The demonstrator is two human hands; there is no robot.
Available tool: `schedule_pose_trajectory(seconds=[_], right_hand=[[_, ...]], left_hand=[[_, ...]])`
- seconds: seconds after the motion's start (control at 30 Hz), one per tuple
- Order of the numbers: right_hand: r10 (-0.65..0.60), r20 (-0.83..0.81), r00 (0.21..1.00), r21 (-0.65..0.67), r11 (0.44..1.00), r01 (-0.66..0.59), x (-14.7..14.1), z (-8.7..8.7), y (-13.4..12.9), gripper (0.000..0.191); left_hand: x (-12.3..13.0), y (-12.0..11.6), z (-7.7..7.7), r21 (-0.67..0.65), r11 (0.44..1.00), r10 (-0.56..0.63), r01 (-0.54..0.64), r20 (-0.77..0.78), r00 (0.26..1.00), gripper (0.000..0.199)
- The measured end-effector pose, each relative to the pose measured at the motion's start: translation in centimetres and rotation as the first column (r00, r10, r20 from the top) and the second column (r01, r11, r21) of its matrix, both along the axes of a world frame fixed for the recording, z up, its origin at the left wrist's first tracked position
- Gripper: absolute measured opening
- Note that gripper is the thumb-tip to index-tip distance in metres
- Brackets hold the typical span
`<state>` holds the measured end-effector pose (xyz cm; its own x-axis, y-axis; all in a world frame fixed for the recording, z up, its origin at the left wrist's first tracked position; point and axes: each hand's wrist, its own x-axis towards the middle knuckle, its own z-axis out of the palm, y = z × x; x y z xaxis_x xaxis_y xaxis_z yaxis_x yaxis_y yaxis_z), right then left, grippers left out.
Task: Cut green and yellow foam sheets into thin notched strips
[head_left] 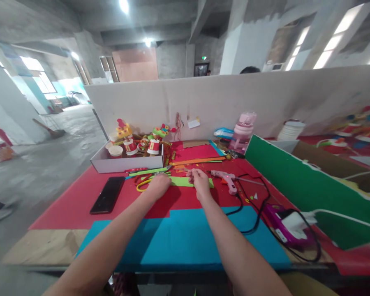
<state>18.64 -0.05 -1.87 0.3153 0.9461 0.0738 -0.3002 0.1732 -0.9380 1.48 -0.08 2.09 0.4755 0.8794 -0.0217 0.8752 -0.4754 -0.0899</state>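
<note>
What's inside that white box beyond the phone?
Paper cups and bright figures show above the front wall of the box. That wall and the cups hide most of its bottom.

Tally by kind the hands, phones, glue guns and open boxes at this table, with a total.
Left hand and right hand: 2
Black phone: 1
Pink glue gun: 1
White open box and green open box: 2
Total: 6

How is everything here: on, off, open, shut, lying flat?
Left hand, grip hidden.
Right hand, fingers curled over the green paper.
Green paper, lying flat.
Scissors, partly hidden; can't tell open or shut.
Glue gun, lying down; can't tell if hot.
Phone, flat, screen dark.
White box, open, cups inside.
Green box, open.
Ceiling light, on.
</note>
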Motion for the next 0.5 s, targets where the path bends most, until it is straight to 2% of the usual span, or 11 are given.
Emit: schedule_pose_trajectory(seconds=[0.13,0.2,0.27,0.37,0.43,0.5], right_hand=[[-0.024,0.087,0.996,0.004,1.0,0.024,0.0,0.0,-0.1,0.033],[-0.06,0.23,0.971,0.061,0.997,0.048,-0.1,0.2,-0.3,0.032],[-0.111,0.426,0.898,0.172,0.984,0.041,-0.5,0.4,-0.8,0.028],[-0.171,0.71,0.683,0.301,0.951,-0.075,-0.9,1.1,-2.0,0.028],[-0.181,0.868,0.462,0.299,0.934,-0.197,-0.9,1.8,-3.1,0.03],[-0.196,0.958,0.207,0.253,0.918,-0.305,-0.6,2.5,-4.3,0.029]], left_hand=[[1.3,0.8,-0.2,0.043,0.999,-0.011,0.013,-0.031,0.999,0.028],[1.5,0.8,-0.1,0.061,0.998,-0.015,0.017,-0.036,0.999,0.028],[1.5,0.3,0.1,0.094,0.995,-0.024,0.026,-0.023,0.999,0.027],[1.3,-1.6,0.3,0.176,0.981,-0.084,0.081,0.006,0.996,0.024],[1.0,-3.5,0.3,0.223,0.965,-0.137,0.137,-0.014,0.99,0.024],[0.4,-5.3,-0.1,0.251,0.95,-0.178,0.187,-0.058,0.982,0.024]])
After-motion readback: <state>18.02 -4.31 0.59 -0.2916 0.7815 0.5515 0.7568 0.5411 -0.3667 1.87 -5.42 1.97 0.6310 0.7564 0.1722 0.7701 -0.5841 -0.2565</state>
